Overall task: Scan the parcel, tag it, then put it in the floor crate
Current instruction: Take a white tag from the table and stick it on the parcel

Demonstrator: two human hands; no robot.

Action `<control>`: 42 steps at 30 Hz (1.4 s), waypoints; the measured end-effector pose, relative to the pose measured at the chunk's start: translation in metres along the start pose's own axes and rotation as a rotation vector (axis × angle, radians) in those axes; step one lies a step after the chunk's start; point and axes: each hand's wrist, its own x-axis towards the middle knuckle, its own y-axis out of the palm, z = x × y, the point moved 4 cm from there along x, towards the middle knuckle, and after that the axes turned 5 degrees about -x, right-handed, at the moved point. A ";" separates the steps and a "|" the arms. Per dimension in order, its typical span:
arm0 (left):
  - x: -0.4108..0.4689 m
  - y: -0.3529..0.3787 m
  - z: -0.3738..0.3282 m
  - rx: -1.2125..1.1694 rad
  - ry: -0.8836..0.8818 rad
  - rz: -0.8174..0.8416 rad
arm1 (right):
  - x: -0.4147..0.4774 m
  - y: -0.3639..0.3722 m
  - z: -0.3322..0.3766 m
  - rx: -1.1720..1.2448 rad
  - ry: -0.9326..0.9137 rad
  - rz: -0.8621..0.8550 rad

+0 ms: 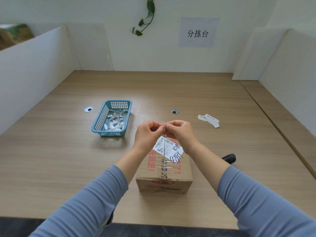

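Observation:
A brown cardboard parcel with red print, clear tape and a white shipping label sits on the wooden desk near the front edge. Above its far end, my left hand and my right hand meet, fingertips pinched together on a small white tag held edge-on between them. Both hands hover over the parcel and hide its far edge. A stack of white tags lies on the desk to the right. The floor crate is not in view.
A blue plastic basket with peeled backing scraps stands left of the hands. A black scanner lies right of the parcel, partly hidden by my right forearm. White partitions wall the desk on the left, back and right. Two cable holes are in the desktop.

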 end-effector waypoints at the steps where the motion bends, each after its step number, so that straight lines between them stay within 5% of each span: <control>1: 0.000 0.000 0.000 0.001 0.000 -0.003 | 0.000 0.000 0.000 0.013 0.009 0.004; 42: -0.003 0.000 0.001 -0.060 -0.048 -0.053 | 0.003 0.001 -0.007 0.105 0.019 0.067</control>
